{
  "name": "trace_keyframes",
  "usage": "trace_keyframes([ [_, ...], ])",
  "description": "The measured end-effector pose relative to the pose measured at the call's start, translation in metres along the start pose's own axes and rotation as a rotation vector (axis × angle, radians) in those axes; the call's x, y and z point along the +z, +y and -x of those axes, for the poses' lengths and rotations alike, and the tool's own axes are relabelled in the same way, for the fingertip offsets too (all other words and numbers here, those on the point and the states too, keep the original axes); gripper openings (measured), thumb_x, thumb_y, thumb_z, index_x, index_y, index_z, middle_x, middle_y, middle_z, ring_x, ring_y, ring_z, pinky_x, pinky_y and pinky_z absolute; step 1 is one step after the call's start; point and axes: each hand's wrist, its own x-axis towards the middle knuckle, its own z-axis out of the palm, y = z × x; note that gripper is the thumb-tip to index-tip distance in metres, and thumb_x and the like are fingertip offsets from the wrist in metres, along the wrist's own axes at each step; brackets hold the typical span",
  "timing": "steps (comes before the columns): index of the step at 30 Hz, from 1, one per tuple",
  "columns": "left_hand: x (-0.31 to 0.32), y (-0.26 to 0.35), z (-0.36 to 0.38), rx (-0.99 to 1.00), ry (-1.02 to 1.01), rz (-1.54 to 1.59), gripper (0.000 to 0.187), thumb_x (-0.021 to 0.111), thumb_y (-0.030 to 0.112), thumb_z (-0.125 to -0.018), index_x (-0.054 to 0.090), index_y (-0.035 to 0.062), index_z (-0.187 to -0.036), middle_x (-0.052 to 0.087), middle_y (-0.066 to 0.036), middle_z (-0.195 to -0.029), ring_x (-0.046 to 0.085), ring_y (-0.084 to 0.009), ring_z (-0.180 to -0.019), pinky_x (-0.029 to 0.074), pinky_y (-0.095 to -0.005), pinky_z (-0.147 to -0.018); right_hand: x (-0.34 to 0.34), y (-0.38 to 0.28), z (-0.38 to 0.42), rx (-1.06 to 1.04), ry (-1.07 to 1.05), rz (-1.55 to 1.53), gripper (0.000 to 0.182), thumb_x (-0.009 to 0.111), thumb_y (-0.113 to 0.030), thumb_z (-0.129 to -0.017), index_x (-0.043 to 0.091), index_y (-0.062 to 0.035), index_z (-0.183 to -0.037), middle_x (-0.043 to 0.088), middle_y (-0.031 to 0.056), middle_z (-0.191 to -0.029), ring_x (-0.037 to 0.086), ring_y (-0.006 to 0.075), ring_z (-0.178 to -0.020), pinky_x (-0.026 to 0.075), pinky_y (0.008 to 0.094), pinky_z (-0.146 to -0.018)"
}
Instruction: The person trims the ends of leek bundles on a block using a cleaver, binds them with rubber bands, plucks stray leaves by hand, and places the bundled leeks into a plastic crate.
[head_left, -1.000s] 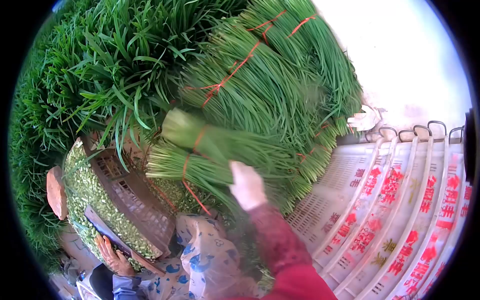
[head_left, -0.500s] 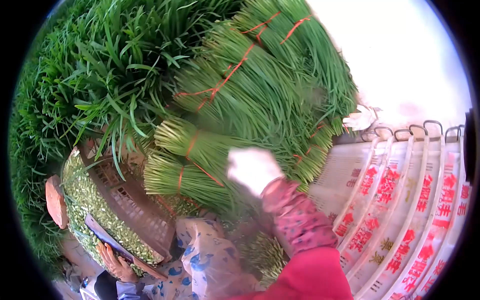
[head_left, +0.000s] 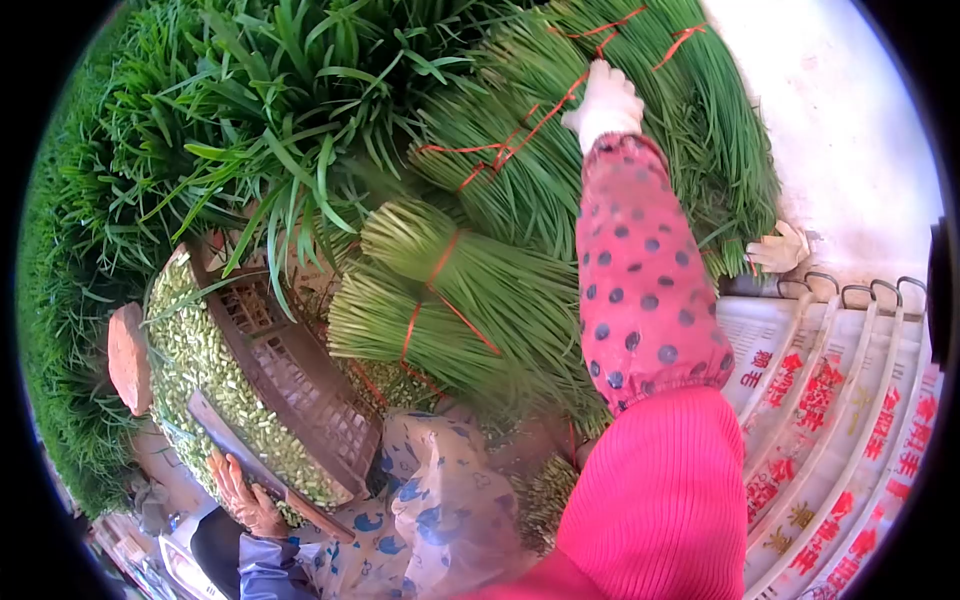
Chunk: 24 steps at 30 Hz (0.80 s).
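My right hand [head_left: 608, 100], in a white glove below a dotted red sleeve cover, reaches far out over the green stalks. Its fingers are curled at the orange-red tie [head_left: 540, 125] of a large bundle of garlic chives [head_left: 500, 100]; the fingertips are partly hidden. Nearer to me lie two smaller tied bundles, an upper one [head_left: 410, 232] and a lower one [head_left: 375, 315], pale cut ends facing left. My left hand is out of view.
At lower left, a co-worker's gloved hand [head_left: 245, 500] lies beside a long blade [head_left: 240, 455] over a brown crate [head_left: 300, 385] and chopped green pieces [head_left: 185, 335]. Loose leafy greens [head_left: 250, 100] fill the upper left. Nested white baskets [head_left: 830, 430] stand right, near a cream glove [head_left: 780, 248].
My right hand has moved up and away, from over the smaller bundles to the large tied bundle. The view has shifted, so the scene sits further right. The co-worker's hand stays by the blade.
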Motion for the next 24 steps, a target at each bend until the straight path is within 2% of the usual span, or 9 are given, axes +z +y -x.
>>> trace_keyframes([
  [5, -0.004, 0.006, -0.003, -0.023, -0.019, 0.013, 0.058, 0.04, 0.023, -0.098, 0.035, 0.0076, -0.154, 0.03, -0.021, -0.16, 0.025, -0.0422, -0.148, 0.02, -0.0529, -0.12, -0.014, 0.017, 0.068, -0.071, 0.1, 0.014, 0.084, 0.092, -0.035, -0.064, 0.047, -0.0111, -0.13, 0.058, 0.0117, -0.122, 0.055, 0.0311, -0.118, 0.045, 0.0485, -0.096],
  [11, -0.004, 0.009, -0.004, -0.048, -0.038, 0.012, 0.059, 0.041, 0.021, -0.096, 0.036, 0.0085, -0.154, 0.031, -0.02, -0.16, 0.024, -0.0425, -0.148, 0.019, -0.0527, -0.12, -0.052, 0.062, 0.216, -0.425, 0.23, -0.187, 0.079, 0.093, -0.03, -0.058, 0.052, -0.0081, -0.122, 0.058, 0.0129, -0.114, 0.056, 0.0315, -0.107, 0.043, 0.0482, -0.092],
  [13, -0.004, 0.008, -0.004, -0.036, -0.028, 0.017, 0.06, 0.041, 0.022, -0.096, 0.036, 0.0084, -0.154, 0.03, -0.019, -0.16, 0.025, -0.0425, -0.148, 0.019, -0.0519, -0.121, -0.078, 0.048, 0.264, -0.508, 0.292, -0.333, 0.082, 0.095, -0.027, -0.05, 0.055, -0.0079, -0.119, 0.058, 0.0123, -0.113, 0.055, 0.0306, -0.106, 0.043, 0.047, -0.09],
  [15, 0.002, 0.004, -0.003, -0.018, -0.014, 0.003, 0.062, 0.044, 0.018, -0.093, 0.034, 0.0082, -0.154, 0.03, -0.019, -0.16, 0.025, -0.0425, -0.148, 0.019, -0.0513, -0.121, -0.104, 0.022, 0.295, -0.522, 0.326, -0.429, 0.078, 0.094, -0.024, -0.051, 0.056, -0.0045, -0.117, 0.058, 0.0135, -0.113, 0.057, 0.0342, -0.104, 0.046, 0.0474, -0.09],
  [19, 0.002, -0.003, -0.008, -0.004, -0.099, -0.028, 0.071, 0.054, 0.017, -0.088, 0.032, 0.0053, -0.154, 0.03, -0.023, -0.158, 0.024, -0.0434, -0.147, 0.019, -0.0531, -0.12, -0.147, -0.036, 0.324, -0.628, 0.42, -0.67, 0.085, 0.093, -0.018, -0.044, 0.058, -0.0045, -0.121, 0.057, 0.011, -0.114, 0.057, 0.0321, -0.104, 0.046, 0.0466, -0.087],
  [21, -0.011, -0.022, -0.012, 0.118, -0.196, 0.147, 0.076, 0.059, 0.012, -0.086, 0.031, 0.0065, -0.156, 0.027, -0.02, -0.161, 0.019, -0.0431, -0.149, 0.015, -0.0493, -0.123, -0.166, -0.07, 0.337, -0.673, 0.515, -0.751, 0.071, 0.088, -0.017, -0.054, 0.06, -0.007, -0.118, 0.055, 0.0071, -0.109, 0.056, 0.0279, -0.101, 0.046, 0.0443, -0.086],
  [22, -0.053, -0.011, -0.029, 0.194, -0.366, 0.288, 0.081, 0.066, 0.015, -0.084, 0.03, 0.007, -0.157, 0.025, -0.019, -0.162, 0.019, -0.0388, -0.151, 0.017, -0.0486, -0.122, -0.175, -0.09, 0.345, -0.693, 0.586, -0.795, 0.063, 0.085, -0.017, -0.059, 0.061, -0.0083, -0.117, 0.055, 0.0052, -0.106, 0.055, 0.0258, -0.099, 0.046, 0.0432, -0.085],
  [23, -0.071, -0.018, -0.032, 0.266, -0.319, 0.286, 0.063, 0.061, 0.014, -0.089, 0.043, 0.0037, -0.149, 0.044, -0.021, -0.15, 0.038, -0.0342, -0.143, 0.031, -0.045, -0.117, -0.188, -0.112, 0.355, -0.719, 0.668, -0.834, 0.056, 0.082, -0.016, -0.064, 0.062, -0.0095, -0.116, 0.054, 0.0033, -0.104, 0.054, 0.0236, -0.097, 0.045, 0.042, -0.084],
  [24, -0.094, -0.03, -0.034, 0.272, -0.295, 0.317, 0.061, 0.061, 0.015, -0.09, 0.044, 0.0035, -0.148, 0.045, -0.02, -0.148, 0.039, -0.0331, -0.141, 0.032, -0.0444, -0.116, -0.201, -0.134, 0.367, -0.743, 0.757, -0.866, 0.049, 0.079, -0.016, -0.068, 0.063, -0.0108, -0.114, 0.053, 0.0014, -0.101, 0.054, 0.0215, -0.096, 0.045, 0.0409, -0.084],
])
